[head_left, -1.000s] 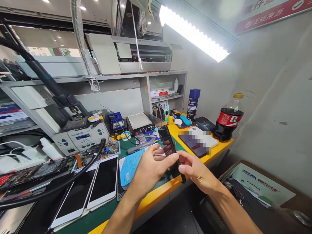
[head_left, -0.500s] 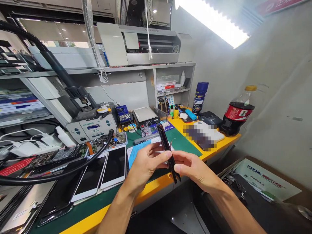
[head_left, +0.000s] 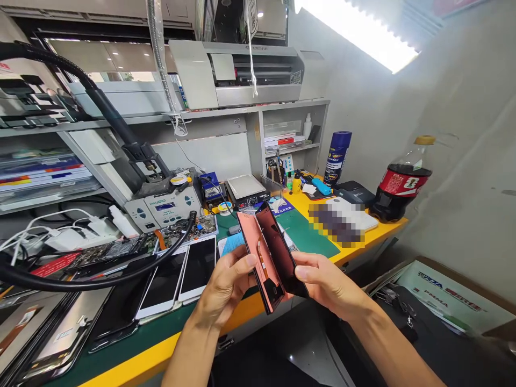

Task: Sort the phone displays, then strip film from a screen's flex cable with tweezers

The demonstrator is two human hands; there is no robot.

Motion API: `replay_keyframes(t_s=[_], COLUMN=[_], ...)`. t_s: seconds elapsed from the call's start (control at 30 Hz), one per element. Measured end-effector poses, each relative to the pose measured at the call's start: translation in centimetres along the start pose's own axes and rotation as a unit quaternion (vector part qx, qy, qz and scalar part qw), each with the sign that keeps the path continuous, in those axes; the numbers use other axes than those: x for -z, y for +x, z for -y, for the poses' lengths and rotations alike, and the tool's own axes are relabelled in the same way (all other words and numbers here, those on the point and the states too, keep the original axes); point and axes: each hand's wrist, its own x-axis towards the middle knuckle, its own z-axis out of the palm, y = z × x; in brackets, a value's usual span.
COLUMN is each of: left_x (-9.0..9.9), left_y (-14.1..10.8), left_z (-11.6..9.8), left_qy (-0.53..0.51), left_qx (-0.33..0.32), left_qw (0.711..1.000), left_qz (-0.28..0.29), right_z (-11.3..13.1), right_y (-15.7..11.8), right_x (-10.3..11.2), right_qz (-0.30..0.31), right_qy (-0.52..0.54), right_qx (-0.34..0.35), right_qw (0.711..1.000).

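Note:
Two thin dark-edged phone-sized panels are held above the desk's front edge, spread like an open book. The left panel (head_left: 250, 231) shows a copper-pink inner face with a thin flex cable (head_left: 262, 257) and a black part near its lower end. My left hand (head_left: 229, 282) grips its left edge, thumb on the inner face. The right panel (head_left: 278, 242) has a dark reddish inner face, and my right hand (head_left: 328, 282) pinches its right edge, thumb in front. The fingers behind both panels are partly hidden.
White-framed phone screens (head_left: 198, 269) and a black hose (head_left: 121, 280) lie left on the green mat (head_left: 312, 236). Behind stand a soldering station (head_left: 165, 207) and a flat device (head_left: 245, 188). A blue spray can (head_left: 337, 158) and a cola bottle (head_left: 403, 183) stand at right.
The panels, seen nearly edge-on before, have been turned and opened apart, so their inner faces and the flex cable now show. The camera view has shifted slightly.

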Motion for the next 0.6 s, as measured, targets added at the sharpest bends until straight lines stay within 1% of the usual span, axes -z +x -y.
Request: replay_keyframes(t_s=[0.13,0.33,0.47,0.6], left_x=[0.0,0.0,0.0,-0.3], left_y=[-0.2,0.1,-0.1,-0.6], left_z=[0.3,1.4,1.7,1.5], left_qy=[0.004,0.015,0.036,0.065], left_qx=[-0.003,-0.033,-0.048,-0.056], left_qw=[1.0,0.999,0.998,0.996], left_qz=[-0.011,-0.018,-0.024,-0.034], right_z=[0.0,-0.8,-1.1,-1.2], right_y=[0.1,-0.1,-0.3,-0.4], right_x=[-0.6,-2.2,-2.7,-2.2], right_qz=[-0.018,-0.09,-0.091,-0.082], right_qy=[-0.035,-0.115,-0.121,-0.106], right_qx=[-0.008,-0.019,-0.009,0.004], right_qw=[0.999,0.989,0.988,0.991])
